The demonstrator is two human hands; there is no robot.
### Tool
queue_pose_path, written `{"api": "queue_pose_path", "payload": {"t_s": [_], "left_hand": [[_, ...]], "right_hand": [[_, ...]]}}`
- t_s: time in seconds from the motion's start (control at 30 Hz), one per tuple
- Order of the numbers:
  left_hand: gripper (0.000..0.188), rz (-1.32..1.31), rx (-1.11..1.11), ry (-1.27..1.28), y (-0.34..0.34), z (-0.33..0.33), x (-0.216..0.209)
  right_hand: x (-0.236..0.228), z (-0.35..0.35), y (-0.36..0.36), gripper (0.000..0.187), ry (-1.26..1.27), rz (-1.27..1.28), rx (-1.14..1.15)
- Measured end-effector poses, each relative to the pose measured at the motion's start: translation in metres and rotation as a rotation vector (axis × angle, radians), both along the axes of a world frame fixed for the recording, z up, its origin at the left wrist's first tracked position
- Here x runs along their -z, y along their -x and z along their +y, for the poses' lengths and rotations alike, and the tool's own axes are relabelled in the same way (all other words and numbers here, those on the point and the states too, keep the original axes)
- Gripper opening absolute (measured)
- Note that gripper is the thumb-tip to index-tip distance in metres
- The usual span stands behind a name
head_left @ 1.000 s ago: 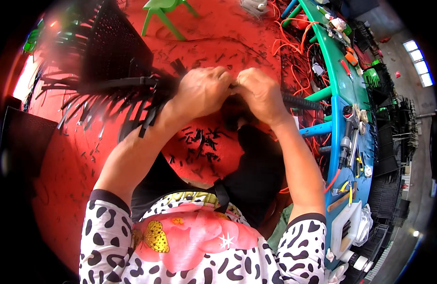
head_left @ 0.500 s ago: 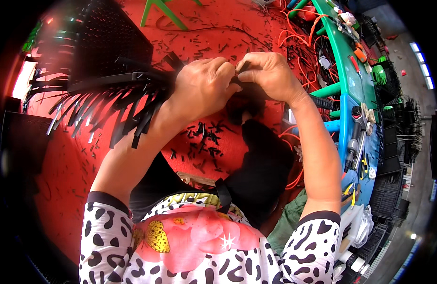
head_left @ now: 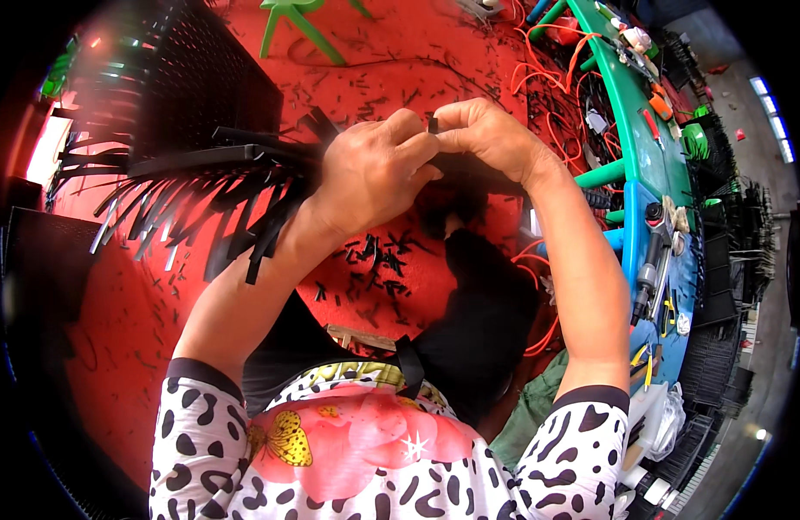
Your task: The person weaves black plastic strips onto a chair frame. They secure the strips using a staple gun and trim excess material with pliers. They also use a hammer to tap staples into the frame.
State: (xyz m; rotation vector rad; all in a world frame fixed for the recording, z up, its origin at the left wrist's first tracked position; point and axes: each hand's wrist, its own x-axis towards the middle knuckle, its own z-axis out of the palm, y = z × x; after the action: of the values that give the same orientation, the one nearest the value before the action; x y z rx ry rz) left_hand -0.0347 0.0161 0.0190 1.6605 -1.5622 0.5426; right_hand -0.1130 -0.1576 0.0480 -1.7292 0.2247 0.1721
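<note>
Both hands are raised close together in front of me, working on flat black strips. My left hand [head_left: 372,169] is closed, thumb and fingers gripping a dark strip piece whose fringe of loose black strips [head_left: 213,173] fans out to the left over my forearm. Pinched at the fingertips of my right hand [head_left: 495,143] is a short black strip end [head_left: 433,126], standing up between the two hands. How the strips join inside the left hand is hidden by its fingers.
A large dark perforated panel [head_left: 205,74] stands at upper left. Black offcuts litter the red floor [head_left: 365,321]. A green stool [head_left: 304,35] is at the far side. On the right, a green and blue bench [head_left: 638,156] carries a power tool [head_left: 649,260]; orange cords [head_left: 547,74] hang beside it.
The strip end at my right fingertips has turned from slanted to nearly upright. My right fingers have shifted slightly around it, while my left hand keeps its grip.
</note>
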Motion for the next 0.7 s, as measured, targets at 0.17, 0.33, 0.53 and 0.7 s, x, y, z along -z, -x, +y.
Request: {"api": "queue_pose_path", "payload": {"t_s": [0.17,0.33,0.53,0.7], "left_hand": [[0.031,-0.007,0.043,0.015,0.001,0.0,0.005],[0.028,-0.007,0.114,0.0,-0.001,-0.003,0.002],[0.012,-0.035,0.129,0.035,-0.012,0.004,-0.003],[0.013,0.058,0.21,0.007,0.004,-0.008,0.014]], "right_hand": [[0.002,0.0,0.0,0.023,0.036,0.042,-0.002],[0.005,-0.012,0.002,0.012,0.113,0.03,-0.041],[0.009,-0.002,-0.01,0.018,0.434,-0.161,0.062],[0.02,0.005,0.023,0.016,0.599,-0.275,0.334]]}}
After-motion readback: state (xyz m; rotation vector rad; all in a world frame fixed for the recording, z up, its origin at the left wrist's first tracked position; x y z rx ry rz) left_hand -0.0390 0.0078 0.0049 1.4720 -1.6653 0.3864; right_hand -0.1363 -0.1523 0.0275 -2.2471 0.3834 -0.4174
